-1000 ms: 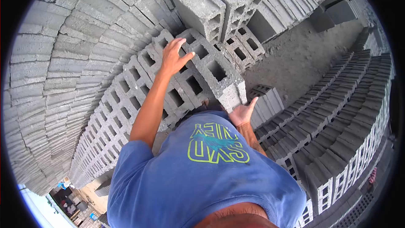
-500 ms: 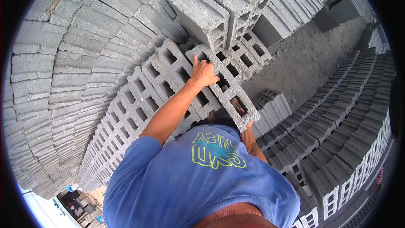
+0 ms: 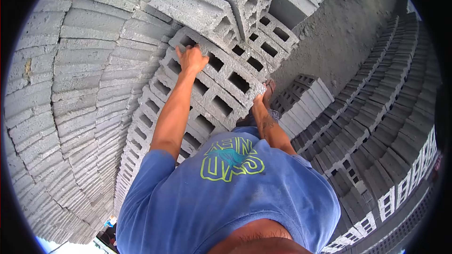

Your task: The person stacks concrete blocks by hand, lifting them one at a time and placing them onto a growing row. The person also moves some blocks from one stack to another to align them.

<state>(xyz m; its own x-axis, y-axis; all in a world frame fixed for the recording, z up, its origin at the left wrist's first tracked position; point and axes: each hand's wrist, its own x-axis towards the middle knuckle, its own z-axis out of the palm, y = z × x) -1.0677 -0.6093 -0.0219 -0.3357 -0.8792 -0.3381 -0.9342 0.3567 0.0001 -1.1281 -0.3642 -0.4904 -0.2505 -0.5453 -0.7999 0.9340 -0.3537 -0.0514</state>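
Note:
A grey hollow concrete block (image 3: 223, 72) lies with its holes facing up on a row of similar blocks. My left hand (image 3: 192, 59) grips its far left end, the fingers hooked over the rim of a hole. At the block's near right end, my right hand (image 3: 258, 99) holds the edge, with its fingers mostly hidden. Against the block's near side sits the row of hollow blocks (image 3: 207, 95). Just beyond it, larger blocks (image 3: 197, 7) stand upright on other blocks.
A tall wall of stacked blocks (image 3: 80, 89) fills the left side. Long block rows (image 3: 376, 127) stand at the right, and a short stack (image 3: 306, 103) is near my foot (image 3: 269, 89). Bare ground (image 3: 343, 37) shows at the upper right.
The block has swung from a steep slant to a flatter one and shifted left, now lined up along the row. Both hands moved with it, and the camera view has shifted.

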